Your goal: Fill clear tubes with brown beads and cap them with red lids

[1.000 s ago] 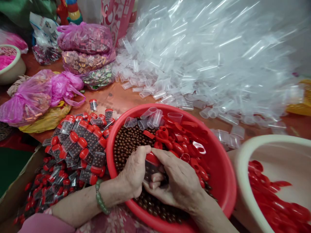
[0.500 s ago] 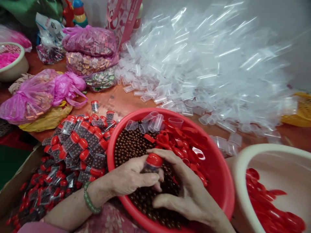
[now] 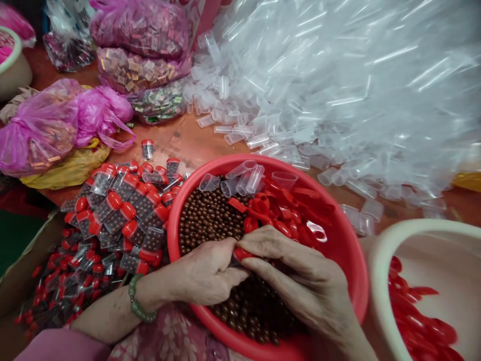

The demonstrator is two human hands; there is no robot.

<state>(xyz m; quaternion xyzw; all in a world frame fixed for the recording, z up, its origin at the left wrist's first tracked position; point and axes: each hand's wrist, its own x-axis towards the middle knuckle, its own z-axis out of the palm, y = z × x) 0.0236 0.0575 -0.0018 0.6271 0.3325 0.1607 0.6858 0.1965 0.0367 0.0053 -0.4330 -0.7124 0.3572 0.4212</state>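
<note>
Left hand [image 3: 205, 271] and right hand [image 3: 304, 271] meet above the near part of a red basin [image 3: 174, 240]. The right thumb and fingers pinch the cap of a red-capped container [image 3: 243, 253]; the left hand curls closed about its body, which is mostly hidden. Beneath lie brown balls [image 3: 210, 218]; red caps [image 3: 282, 229] and a few clear tubes [image 3: 255, 179] occupy the basin's far side. Filled containers [image 3: 145, 210] are heaped at left; a white tub [image 3: 379, 281] stands at right. Beyond, the bench [image 3: 180, 138] bears pink bags [image 3: 139, 30] and a blurred tube pile [image 3: 319, 95].
</note>
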